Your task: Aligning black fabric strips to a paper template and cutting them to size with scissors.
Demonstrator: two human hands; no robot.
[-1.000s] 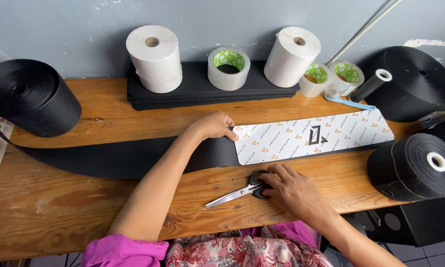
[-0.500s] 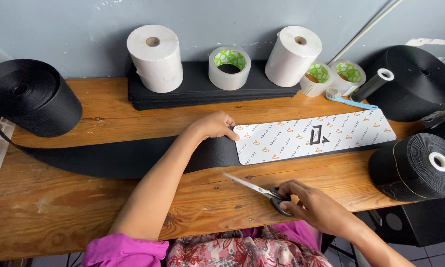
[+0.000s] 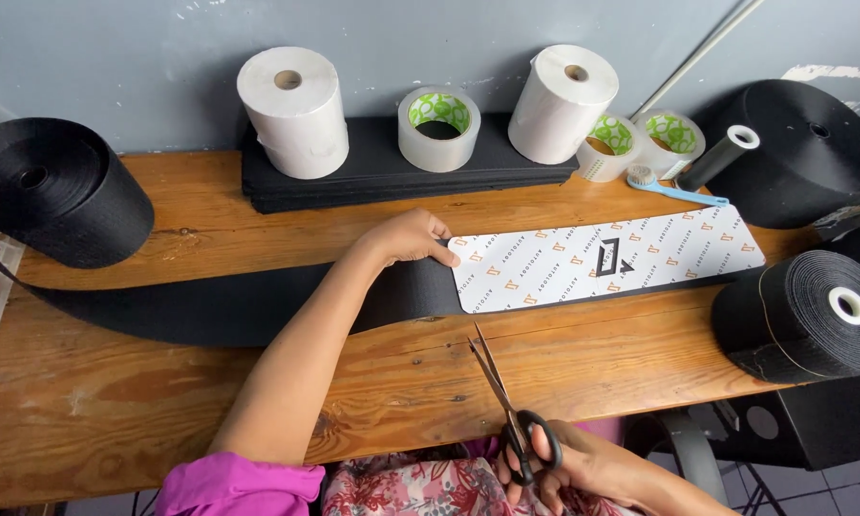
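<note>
A large black webbing roll sits at the far left of the wooden table, and its loose black strap runs rightward across the boards. The left hand presses down on that strap, fingers curled flat at the left end of the white patterned card that lies on top of it. Just right of and nearer than that end, the right hand grips the black-handled scissors, fingers closed through the loops, blades slightly parted and pointing up toward the strap's near edge, not yet touching it.

A clean cut likely calls for keeping the strap pinned flat, squaring the blades to the card's end, and keeping the left fingertips out of the blade line.

Behind the card, a stack of black sheets carries two white paper rolls and a tape roll; further right stand two smaller tape rolls, a blue toothbrush, and more black rolls. None blocks the blades' path.
</note>
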